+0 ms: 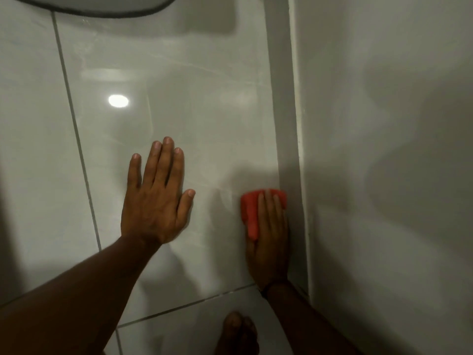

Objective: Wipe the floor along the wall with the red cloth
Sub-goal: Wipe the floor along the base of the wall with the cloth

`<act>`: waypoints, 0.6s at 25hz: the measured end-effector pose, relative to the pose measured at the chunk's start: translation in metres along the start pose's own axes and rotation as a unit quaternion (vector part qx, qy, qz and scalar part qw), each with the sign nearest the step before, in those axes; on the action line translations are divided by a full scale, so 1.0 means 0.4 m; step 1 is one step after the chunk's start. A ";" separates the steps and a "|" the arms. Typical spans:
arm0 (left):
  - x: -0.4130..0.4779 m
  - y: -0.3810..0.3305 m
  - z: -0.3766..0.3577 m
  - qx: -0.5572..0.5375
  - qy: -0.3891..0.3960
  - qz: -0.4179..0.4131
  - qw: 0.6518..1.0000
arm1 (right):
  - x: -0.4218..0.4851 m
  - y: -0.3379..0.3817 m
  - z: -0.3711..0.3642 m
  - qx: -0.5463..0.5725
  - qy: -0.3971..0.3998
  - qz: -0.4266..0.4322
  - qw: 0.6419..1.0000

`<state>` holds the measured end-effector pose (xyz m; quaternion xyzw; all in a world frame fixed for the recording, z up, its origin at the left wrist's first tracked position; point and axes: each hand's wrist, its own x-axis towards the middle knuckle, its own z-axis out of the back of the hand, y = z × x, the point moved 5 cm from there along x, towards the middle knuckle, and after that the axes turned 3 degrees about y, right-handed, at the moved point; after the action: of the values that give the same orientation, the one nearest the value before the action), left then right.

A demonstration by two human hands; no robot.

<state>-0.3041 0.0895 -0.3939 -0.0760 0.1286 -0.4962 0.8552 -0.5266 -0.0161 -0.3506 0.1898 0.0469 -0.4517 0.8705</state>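
Note:
The red cloth [252, 211] lies folded on the glossy white tiled floor [179, 111], right against the grey skirting [286, 124] at the foot of the white wall [384, 149]. My right hand [271, 242] presses flat on the cloth, fingers pointing forward, covering most of its right half. My left hand [156, 193] rests palm down on the bare tile to the left of the cloth, fingers spread, holding nothing.
A dark-rimmed round object [97, 6] sits on the floor at the top left. A bare foot [238, 331] stands on the tile at the bottom, behind my right hand. Grey grout lines cross the floor.

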 end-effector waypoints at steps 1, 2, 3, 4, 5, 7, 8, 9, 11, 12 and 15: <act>-0.001 0.001 0.001 0.002 -0.002 -0.003 1.000 | -0.021 -0.007 0.001 0.006 0.005 0.001 1.000; -0.001 0.004 0.000 0.004 -0.004 -0.002 1.000 | -0.016 -0.006 -0.002 0.006 -0.002 -0.003 1.000; -0.002 0.007 -0.002 0.004 -0.003 -0.002 1.000 | 0.011 0.003 -0.002 -0.002 -0.017 -0.013 1.000; -0.003 0.005 -0.003 0.004 -0.003 -0.003 1.000 | 0.055 0.025 0.001 -0.008 -0.032 -0.019 0.999; -0.002 0.004 -0.003 0.004 -0.003 -0.006 1.000 | 0.115 0.053 0.003 -0.011 -0.047 -0.016 0.999; 0.002 0.004 -0.003 0.004 0.000 -0.008 1.000 | 0.259 0.098 0.011 -0.021 -0.070 -0.012 0.997; 0.003 0.003 -0.005 0.004 0.002 -0.009 1.000 | 0.310 0.106 0.017 -0.025 -0.080 -0.014 0.996; 0.001 0.003 -0.007 0.003 0.005 -0.008 1.000 | 0.331 0.108 0.020 -0.025 -0.083 -0.015 0.996; -0.001 0.006 -0.008 -0.001 0.008 -0.005 1.000 | 0.292 0.096 0.016 -0.017 -0.077 -0.008 0.997; -0.001 0.006 -0.009 -0.002 0.007 -0.007 1.000 | 0.247 0.084 0.014 -0.011 -0.069 -0.007 0.998; 0.003 0.005 -0.010 0.000 0.009 -0.006 1.000 | 0.163 0.054 0.020 -0.012 -0.051 0.019 0.998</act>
<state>-0.3032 0.0893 -0.3986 -0.0721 0.1360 -0.5020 0.8511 -0.4719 -0.0580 -0.3534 0.1565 0.0040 -0.4433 0.8826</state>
